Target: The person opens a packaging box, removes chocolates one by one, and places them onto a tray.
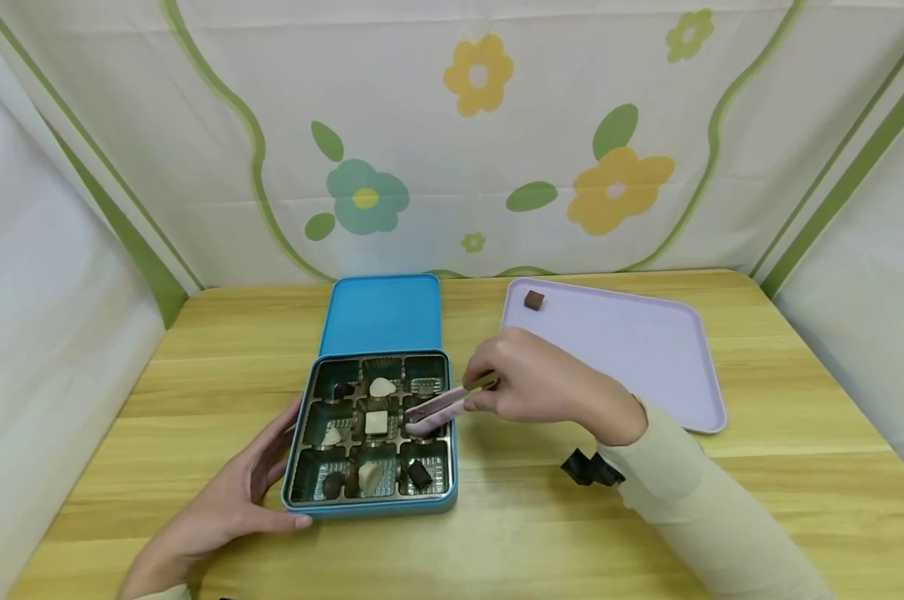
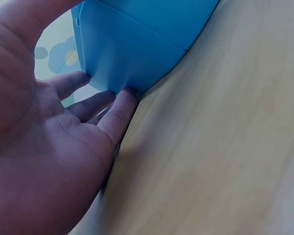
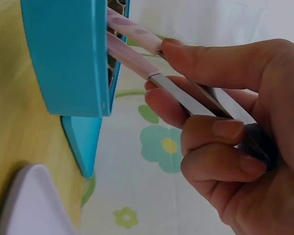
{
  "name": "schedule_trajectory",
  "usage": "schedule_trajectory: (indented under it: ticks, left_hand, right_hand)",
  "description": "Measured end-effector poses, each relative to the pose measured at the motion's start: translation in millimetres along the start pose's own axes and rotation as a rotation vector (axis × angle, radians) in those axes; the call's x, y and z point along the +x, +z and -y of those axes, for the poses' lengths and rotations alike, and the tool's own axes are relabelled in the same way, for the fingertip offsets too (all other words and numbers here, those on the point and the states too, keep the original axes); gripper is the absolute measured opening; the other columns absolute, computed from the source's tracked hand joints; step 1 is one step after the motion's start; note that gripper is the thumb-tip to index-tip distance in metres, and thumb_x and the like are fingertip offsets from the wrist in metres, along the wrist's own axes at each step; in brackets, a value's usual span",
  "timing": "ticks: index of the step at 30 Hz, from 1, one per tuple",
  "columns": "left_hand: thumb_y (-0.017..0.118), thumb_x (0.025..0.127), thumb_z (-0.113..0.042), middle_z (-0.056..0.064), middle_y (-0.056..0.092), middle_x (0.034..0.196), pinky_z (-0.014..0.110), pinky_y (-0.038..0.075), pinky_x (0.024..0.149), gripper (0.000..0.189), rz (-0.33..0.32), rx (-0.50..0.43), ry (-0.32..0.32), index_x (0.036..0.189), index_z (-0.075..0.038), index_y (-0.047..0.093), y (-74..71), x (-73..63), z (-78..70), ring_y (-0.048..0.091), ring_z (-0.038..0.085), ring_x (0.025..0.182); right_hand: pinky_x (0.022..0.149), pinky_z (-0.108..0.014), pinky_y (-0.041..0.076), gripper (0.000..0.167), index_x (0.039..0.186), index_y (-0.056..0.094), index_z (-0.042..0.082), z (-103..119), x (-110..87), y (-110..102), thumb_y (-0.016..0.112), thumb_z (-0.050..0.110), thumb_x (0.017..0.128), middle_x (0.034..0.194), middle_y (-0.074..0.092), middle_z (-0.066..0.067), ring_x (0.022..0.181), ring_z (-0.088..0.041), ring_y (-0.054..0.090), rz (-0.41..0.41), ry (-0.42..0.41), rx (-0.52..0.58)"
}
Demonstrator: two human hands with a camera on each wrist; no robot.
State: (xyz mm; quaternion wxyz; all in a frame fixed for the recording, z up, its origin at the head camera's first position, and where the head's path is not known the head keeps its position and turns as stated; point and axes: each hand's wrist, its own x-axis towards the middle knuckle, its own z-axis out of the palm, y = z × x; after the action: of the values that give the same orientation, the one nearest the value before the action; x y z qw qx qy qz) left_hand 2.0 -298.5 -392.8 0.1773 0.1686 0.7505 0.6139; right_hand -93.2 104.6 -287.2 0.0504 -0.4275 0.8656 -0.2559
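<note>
My right hand grips a pair of metal tongs with pink tips. Those tips reach into the middle-right compartment of a blue tin, where something dark sits partly hidden behind them. Dark and white chocolates lie in the tin's other compartments: a white square chocolate in the centre, a dark square chocolate at front right, a round dark chocolate at front left. My left hand rests against the tin's left side, fingertips touching its wall and thumb at the front corner.
Behind the tin lies its blue lid. A lilac tray stands at the right, partly behind my right hand, with one brown cube of chocolate in its far left corner. A flowered cloth hangs behind the wooden table.
</note>
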Motion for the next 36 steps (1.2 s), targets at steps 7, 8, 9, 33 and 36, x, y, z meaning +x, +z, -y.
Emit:
schedule_trajectory:
  ticks: [7, 8, 9, 33, 36]
  left_hand:
    - [0.087, 0.082, 0.007, 0.028, 0.006, 0.179, 0.009, 0.040, 0.112, 0.127, 0.006, 0.005, 0.022, 0.175, -0.026, 0.008, -4.2, -1.2, -0.3, 0.039, -0.013, 0.149]
    - [0.087, 0.082, 0.007, 0.026, 0.006, 0.179, 0.008, 0.040, 0.112, 0.127, 0.005, 0.010, 0.018, 0.175, -0.027, 0.008, -4.8, -2.1, -0.5, 0.039, -0.013, 0.149]
    - [0.087, 0.082, 0.007, 0.025, 0.007, 0.180, 0.008, 0.039, 0.112, 0.127, 0.003, 0.013, 0.017, 0.175, -0.027, 0.008, -5.3, -3.2, -0.8, 0.039, -0.013, 0.149]
    - [0.086, 0.080, 0.011, 0.009, 0.012, 0.182, 0.007, 0.036, 0.114, 0.128, -0.051, 0.033, 0.031, 0.175, -0.025, 0.009, -3.2, -24.5, -0.7, 0.031, -0.013, 0.153]
    - [0.086, 0.080, 0.011, 0.009, 0.013, 0.182, 0.007, 0.036, 0.113, 0.128, -0.055, 0.032, 0.022, 0.175, -0.025, 0.009, -3.8, -25.9, -0.9, 0.034, -0.014, 0.152]
  right_hand:
    - [0.068, -0.028, 0.057, 0.008, 0.097, 0.086, 0.013, -10, -24.0, 15, 0.088, 0.016, 0.090, 0.091, 0.080, 0.006, 0.074, 0.000, 0.063, -0.154, 0.062, 0.145]
    - [0.069, -0.029, 0.058, 0.008, 0.098, 0.086, 0.013, -11, -26.2, 18, 0.087, 0.016, 0.091, 0.091, 0.080, 0.006, 0.075, 0.000, 0.064, -0.168, 0.069, 0.160]
    - [0.069, -0.030, 0.058, 0.008, 0.099, 0.086, 0.014, -11, -27.6, 20, 0.087, 0.017, 0.091, 0.092, 0.081, 0.006, 0.076, 0.000, 0.065, -0.180, 0.075, 0.176]
    - [0.062, -0.023, 0.049, 0.010, 0.101, 0.086, 0.016, -30, -44.2, 14, 0.087, 0.016, 0.091, 0.090, 0.081, 0.001, 0.069, -0.007, 0.058, -0.274, 0.302, 0.451]
    - [0.064, -0.024, 0.051, 0.013, 0.105, 0.086, 0.016, -40, -53.3, 2, 0.087, 0.019, 0.092, 0.094, 0.082, -0.001, 0.073, -0.009, 0.061, -0.311, 0.391, 0.438]
